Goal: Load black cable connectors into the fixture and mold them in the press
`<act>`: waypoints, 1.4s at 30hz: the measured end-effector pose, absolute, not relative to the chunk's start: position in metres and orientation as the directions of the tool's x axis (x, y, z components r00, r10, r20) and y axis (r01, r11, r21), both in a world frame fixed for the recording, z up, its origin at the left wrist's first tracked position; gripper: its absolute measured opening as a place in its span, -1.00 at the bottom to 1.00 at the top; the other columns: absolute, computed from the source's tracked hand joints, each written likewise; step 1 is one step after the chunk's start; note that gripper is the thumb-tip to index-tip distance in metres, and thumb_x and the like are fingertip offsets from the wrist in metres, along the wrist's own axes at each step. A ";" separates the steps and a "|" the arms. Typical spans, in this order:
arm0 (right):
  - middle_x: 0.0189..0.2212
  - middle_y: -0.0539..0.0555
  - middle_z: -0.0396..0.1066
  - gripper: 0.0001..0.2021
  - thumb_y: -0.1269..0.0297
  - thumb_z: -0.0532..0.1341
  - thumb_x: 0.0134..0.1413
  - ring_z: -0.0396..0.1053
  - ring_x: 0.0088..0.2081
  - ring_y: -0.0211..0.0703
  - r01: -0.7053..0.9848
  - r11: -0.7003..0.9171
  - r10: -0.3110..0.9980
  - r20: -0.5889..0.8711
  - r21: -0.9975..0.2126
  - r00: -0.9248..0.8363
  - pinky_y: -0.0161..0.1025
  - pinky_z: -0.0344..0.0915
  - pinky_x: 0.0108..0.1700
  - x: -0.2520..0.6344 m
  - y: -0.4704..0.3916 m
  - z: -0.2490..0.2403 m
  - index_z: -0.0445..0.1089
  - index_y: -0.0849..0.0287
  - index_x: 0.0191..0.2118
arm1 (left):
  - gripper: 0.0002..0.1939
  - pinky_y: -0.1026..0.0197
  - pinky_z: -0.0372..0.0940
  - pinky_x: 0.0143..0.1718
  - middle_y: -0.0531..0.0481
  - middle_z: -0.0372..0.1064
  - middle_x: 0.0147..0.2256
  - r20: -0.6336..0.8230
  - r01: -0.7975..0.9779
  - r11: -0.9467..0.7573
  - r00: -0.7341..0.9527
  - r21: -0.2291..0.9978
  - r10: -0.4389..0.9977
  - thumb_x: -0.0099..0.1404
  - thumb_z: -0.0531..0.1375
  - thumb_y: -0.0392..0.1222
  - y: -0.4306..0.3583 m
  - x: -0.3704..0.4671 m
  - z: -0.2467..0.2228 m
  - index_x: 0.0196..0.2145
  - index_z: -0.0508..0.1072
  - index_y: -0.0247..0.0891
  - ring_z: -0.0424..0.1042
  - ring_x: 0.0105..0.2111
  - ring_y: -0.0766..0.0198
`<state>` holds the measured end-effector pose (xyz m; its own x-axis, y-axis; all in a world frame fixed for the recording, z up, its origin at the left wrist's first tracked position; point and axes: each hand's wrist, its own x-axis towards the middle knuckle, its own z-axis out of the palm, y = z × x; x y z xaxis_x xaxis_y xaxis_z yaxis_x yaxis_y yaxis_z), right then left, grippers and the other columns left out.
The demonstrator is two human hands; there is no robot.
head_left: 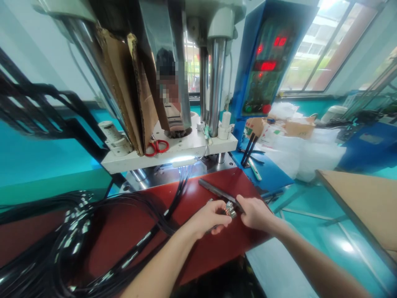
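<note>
Pinching small metal terminals (230,210) over the red counter (223,250), the left hand (214,217) has a closed grip; the right hand (254,212) wraps a dark metal bar (218,191) beside them. Beyond, red-handled scissors (157,147) lie on the white press plate (186,145).

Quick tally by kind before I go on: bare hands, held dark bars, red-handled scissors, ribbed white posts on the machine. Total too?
Bare hands: 2 (left hand, right hand)
Dark bar: 1
Red-handled scissors: 1
Ribbed white posts: 2
Total: 6
</note>
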<state>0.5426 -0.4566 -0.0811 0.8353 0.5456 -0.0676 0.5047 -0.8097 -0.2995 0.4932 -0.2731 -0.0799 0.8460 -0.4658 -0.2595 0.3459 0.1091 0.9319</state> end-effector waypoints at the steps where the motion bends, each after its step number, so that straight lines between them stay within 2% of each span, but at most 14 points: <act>1: -0.51 0.07 0.35 -0.83 0.50 0.06 -0.24 0.30 -0.43 -0.10 0.496 -0.797 0.550 -0.078 -0.344 0.831 -0.25 0.07 -0.40 0.542 -0.457 -0.081 0.22 0.19 -0.40 | -0.80 0.44 -0.04 -0.76 0.12 0.22 -0.60 -0.258 0.349 0.124 0.849 0.929 -0.461 -0.02 0.20 -0.23 -0.272 0.494 -0.080 -0.46 0.23 -0.30 0.12 -0.72 0.52; 5: -0.56 -0.04 0.30 -0.88 0.51 0.00 -0.25 0.27 -0.53 -0.28 0.387 -0.732 0.539 -0.129 -0.561 0.832 -0.38 0.10 -0.54 0.535 -0.459 -0.084 0.15 0.18 -0.49 | -0.76 0.43 -0.02 -0.75 0.07 0.22 -0.59 -0.301 0.386 0.111 0.843 0.916 -0.446 0.10 0.12 -0.07 -0.268 0.495 -0.080 -0.42 0.28 -0.34 0.14 -0.72 0.51; 7: -0.67 -0.13 0.18 -0.88 0.47 -0.01 -0.17 0.16 -0.68 -0.35 0.200 -0.639 0.490 -0.193 -0.743 0.850 -0.42 0.03 -0.68 0.526 -0.461 -0.087 0.15 0.17 -0.42 | -0.71 0.42 -0.02 -0.74 0.07 0.20 -0.60 -0.312 0.386 0.076 0.834 0.919 -0.455 0.11 0.11 -0.03 -0.267 0.495 -0.078 -0.41 0.31 -0.37 0.14 -0.72 0.51; 9: -0.78 -0.23 0.02 -0.92 0.38 0.02 -0.07 -0.04 -0.81 -0.39 -0.056 -0.392 0.431 -0.237 -0.918 0.871 -0.44 -0.07 -0.79 0.516 -0.460 -0.090 0.15 0.17 -0.36 | -0.71 0.42 -0.01 -0.72 0.09 0.18 -0.59 -0.316 0.372 0.038 0.834 0.927 -0.453 0.08 0.14 -0.03 -0.266 0.494 -0.075 -0.42 0.32 -0.37 0.14 -0.70 0.52; 10: -0.81 -0.25 -0.03 -0.91 0.31 0.05 -0.03 -0.12 -0.83 -0.41 -0.162 -0.225 0.404 -0.243 -0.961 0.882 -0.45 -0.09 -0.81 0.511 -0.458 -0.091 0.16 0.17 -0.34 | -0.72 0.41 0.00 -0.71 0.10 0.17 -0.59 -0.318 0.365 0.018 0.834 0.931 -0.450 0.06 0.15 -0.04 -0.267 0.494 -0.074 -0.44 0.31 -0.36 0.14 -0.69 0.52; 13: -0.83 -0.25 0.02 -0.80 0.13 0.10 0.03 -0.21 -0.84 -0.45 -0.289 0.153 0.350 -0.222 -0.945 0.910 -0.46 -0.05 -0.84 0.499 -0.449 -0.094 0.17 0.17 -0.34 | -0.75 0.40 -0.01 -0.69 0.12 0.16 -0.59 -0.329 0.356 -0.026 0.832 0.934 -0.446 0.03 0.17 -0.08 -0.269 0.494 -0.072 -0.47 0.28 -0.34 0.12 -0.67 0.51; 15: -0.83 -0.22 0.05 -0.74 0.05 0.05 0.07 -0.19 -0.85 -0.45 -0.335 0.286 0.339 -0.232 -0.898 0.912 -0.45 -0.01 -0.85 0.494 -0.439 -0.096 0.17 0.16 -0.40 | -0.79 0.39 -0.03 -0.68 0.14 0.14 -0.62 -0.342 0.356 -0.050 0.834 0.933 -0.433 0.01 0.17 -0.12 -0.272 0.494 -0.072 -0.48 0.27 -0.33 0.09 -0.68 0.51; 17: -0.84 -0.19 0.06 -0.67 0.02 0.01 0.10 -0.16 -0.86 -0.45 -0.346 0.344 0.327 -0.234 -0.873 0.916 -0.44 0.01 -0.85 0.490 -0.431 -0.099 0.15 0.17 -0.51 | -0.81 0.38 -0.06 -0.68 0.17 0.08 -0.66 -0.359 0.356 -0.082 0.848 0.931 -0.389 -0.01 0.16 -0.15 -0.276 0.492 -0.073 -0.46 0.28 -0.32 0.03 -0.70 0.50; 20: -0.84 -0.18 0.08 -0.64 0.01 0.00 0.11 -0.15 -0.86 -0.45 -0.324 0.340 0.307 -0.222 -0.883 0.926 -0.44 0.01 -0.85 0.488 -0.423 -0.103 0.15 0.18 -0.54 | -0.84 0.37 -0.06 -0.63 0.19 0.03 -0.67 -0.306 0.279 -0.135 0.915 0.951 -0.263 -0.02 0.13 -0.19 -0.282 0.490 -0.076 -0.45 0.30 -0.33 0.00 -0.67 0.49; 24: -0.84 -0.19 0.07 -0.65 0.04 0.00 0.12 -0.13 -0.85 -0.45 -0.262 0.298 0.274 -0.181 -0.918 0.944 -0.45 0.01 -0.84 0.485 -0.420 -0.103 0.14 0.17 -0.54 | -0.90 0.36 0.00 -0.50 0.14 0.10 -0.59 -0.165 0.129 -0.222 0.974 0.967 -0.152 -0.03 0.10 -0.24 -0.290 0.489 -0.081 -0.55 0.28 -0.34 0.07 -0.55 0.44; 32: -0.86 -0.21 0.01 -0.69 0.07 0.01 0.12 -0.09 -0.86 -0.42 -0.211 0.214 0.222 -0.163 -0.954 0.961 -0.44 -0.03 -0.83 0.483 -0.417 -0.096 0.10 0.14 -0.54 | -0.94 0.36 -0.03 -0.52 0.16 0.05 -0.64 -0.261 0.227 -0.202 0.952 0.953 -0.162 -0.04 0.09 -0.26 -0.292 0.491 -0.083 -0.58 0.28 -0.31 0.05 -0.58 0.44; 37: -0.84 -0.20 0.05 -0.70 0.07 -0.02 0.14 -0.02 -0.84 -0.40 -0.156 0.095 0.183 -0.137 -0.983 0.974 -0.45 -0.03 -0.79 0.480 -0.415 -0.094 0.09 0.13 -0.52 | -0.94 0.37 -0.04 -0.57 0.19 -0.02 -0.70 -0.283 0.259 -0.159 0.947 0.953 -0.152 -0.03 0.11 -0.25 -0.293 0.490 -0.081 -0.56 0.31 -0.31 0.02 -0.63 0.46; 40: -0.82 -0.20 0.07 -0.71 0.06 -0.02 0.13 0.00 -0.83 -0.41 -0.120 0.007 0.154 -0.117 -0.993 0.981 -0.46 -0.05 -0.80 0.478 -0.414 -0.094 0.10 0.13 -0.49 | -0.92 0.38 -0.03 -0.60 0.19 0.00 -0.69 -0.290 0.274 -0.120 0.946 0.954 -0.148 -0.03 0.13 -0.25 -0.291 0.489 -0.080 -0.53 0.32 -0.32 0.02 -0.65 0.48; 42: -0.81 -0.20 0.07 -0.73 0.05 -0.01 0.12 -0.01 -0.83 -0.40 -0.113 0.003 0.165 -0.111 -0.994 0.980 -0.45 -0.05 -0.80 0.478 -0.414 -0.096 0.12 0.13 -0.46 | -0.87 0.39 -0.03 -0.63 0.18 0.05 -0.67 -0.311 0.298 -0.096 0.936 0.950 -0.164 -0.04 0.16 -0.22 -0.289 0.489 -0.079 -0.49 0.33 -0.33 0.02 -0.67 0.50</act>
<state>0.4784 -0.4143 -0.0959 0.9800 0.1651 -0.1112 -0.1132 0.0027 -0.9936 0.4889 -0.2887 -0.0790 0.9364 -0.1636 -0.3106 0.2982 -0.0958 0.9497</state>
